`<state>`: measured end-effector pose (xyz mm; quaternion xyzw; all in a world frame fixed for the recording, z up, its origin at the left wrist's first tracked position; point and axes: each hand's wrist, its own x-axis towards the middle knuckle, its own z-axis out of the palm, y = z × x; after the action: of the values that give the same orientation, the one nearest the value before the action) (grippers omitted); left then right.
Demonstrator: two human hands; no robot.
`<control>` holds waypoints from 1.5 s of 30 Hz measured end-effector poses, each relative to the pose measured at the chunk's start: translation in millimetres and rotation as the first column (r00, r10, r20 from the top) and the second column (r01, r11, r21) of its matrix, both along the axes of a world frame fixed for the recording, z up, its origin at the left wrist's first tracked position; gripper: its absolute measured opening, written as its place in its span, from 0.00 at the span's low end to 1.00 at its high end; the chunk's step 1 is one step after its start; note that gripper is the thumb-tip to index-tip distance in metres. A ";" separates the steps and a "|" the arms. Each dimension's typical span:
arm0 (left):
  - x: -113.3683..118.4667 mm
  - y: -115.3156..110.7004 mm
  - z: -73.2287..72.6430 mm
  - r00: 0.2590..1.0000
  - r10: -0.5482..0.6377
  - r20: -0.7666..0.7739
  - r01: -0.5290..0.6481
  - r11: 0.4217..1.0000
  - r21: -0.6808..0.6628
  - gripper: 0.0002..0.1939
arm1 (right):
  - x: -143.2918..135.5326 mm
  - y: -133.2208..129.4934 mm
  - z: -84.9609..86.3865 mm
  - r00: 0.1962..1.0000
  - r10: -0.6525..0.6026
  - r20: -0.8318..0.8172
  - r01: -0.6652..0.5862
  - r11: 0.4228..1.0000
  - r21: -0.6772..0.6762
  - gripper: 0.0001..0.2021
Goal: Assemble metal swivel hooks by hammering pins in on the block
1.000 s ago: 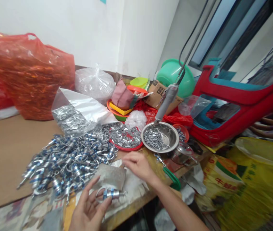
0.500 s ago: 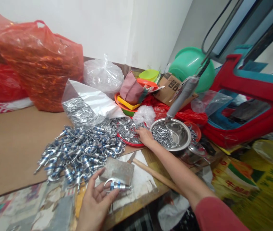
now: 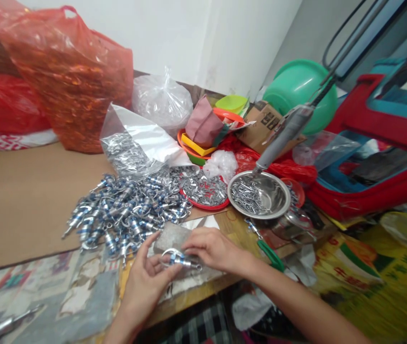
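Between the thumb and fingers of my left hand is a silver and blue metal hook piece, held over a grey metal block. My right hand is beside it with thumb and fingertips pinched together near the hook; whatever is between them is too small to make out. A pile of similar hook pieces lies behind and to the left of my hands. Behind the block is a red tray holding small metal parts.
A steel bowl with metal pins stands right of the tray, under a grey hanging tool. Green-handled pliers lie near the table's right edge. Plastic bags, a green basin and a red stool are further back.
My right hand has left the tray of small parts and come to the hook piece over the block, its fingers pinched. My left hand still holds the hook. The view has shifted slightly.
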<state>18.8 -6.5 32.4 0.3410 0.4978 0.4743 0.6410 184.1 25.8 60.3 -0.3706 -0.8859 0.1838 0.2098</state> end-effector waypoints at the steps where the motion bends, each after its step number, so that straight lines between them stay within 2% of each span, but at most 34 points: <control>1: -0.3 0.0 0.5 1.000 -0.009 -0.005 0.009 1.000 -0.002 0.40 | -2.7 0.6 -2.8 1.000 0.010 -0.019 -0.010 1.000 0.007 0.08; 4: -1.3 -0.1 0.3 1.000 -0.028 -0.007 0.028 1.000 -0.002 0.41 | -9.6 2.2 -11.4 0.997 0.013 -0.073 -0.008 0.997 0.076 0.09; 7: -1.8 0.4 -1.1 1.000 -0.021 -0.009 0.021 1.000 0.013 0.42 | -13.3 -2.3 -16.1 0.997 0.014 -0.078 0.004 0.974 0.226 0.10; 10: -1.8 1.0 -1.4 1.000 -0.026 -0.001 0.026 0.999 0.019 0.42 | -13.3 -11.8 -16.1 1.000 -0.006 0.021 -0.001 0.948 0.319 0.11; 13: -1.9 1.2 -1.3 1.000 -0.026 -0.007 0.026 1.000 0.007 0.41 | -12.1 -22.6 -15.2 0.990 -0.063 0.125 0.017 0.940 0.341 0.11; 21: -5.3 1.9 -6.0 0.997 -0.047 -0.057 0.048 0.999 0.004 0.40 | -15.3 -43.1 -12.1 0.956 -0.231 0.181 0.183 0.952 0.247 0.14; 25: -5.3 2.9 -5.8 0.996 -0.057 -0.065 0.058 0.998 0.001 0.41 | -14.1 -44.9 -12.7 0.950 -0.257 0.178 0.214 0.949 0.232 0.16; 29: -4.4 2.6 -4.6 0.998 -0.046 -0.046 0.046 0.999 -0.006 0.43 | -11.2 -37.4 -14.1 0.970 -0.240 0.047 0.231 0.961 0.153 0.15; 32: -4.4 2.2 -4.3 0.997 -0.054 -0.045 0.054 0.998 -0.009 0.42 | -12.6 -27.4 -12.8 0.959 -0.278 -0.061 0.282 0.957 0.071 0.11; 38: -4.0 2.3 -7.4 0.998 -0.053 -0.041 0.054 0.999 0.008 0.41 | -24.7 -16.6 -11.5 0.965 -0.248 0.081 0.241 0.967 0.086 0.07; 45: -2.2 2.3 -3.2 0.998 -0.009 -0.069 0.010 1.000 0.003 0.39 | -30.0 -11.4 -10.5 0.925 -0.376 0.043 0.378 0.924 -0.048 0.05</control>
<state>16.6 -4.2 29.2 0.3605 0.5171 0.4601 0.6253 154.1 14.4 49.8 -0.5427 -0.7961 0.1581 0.2162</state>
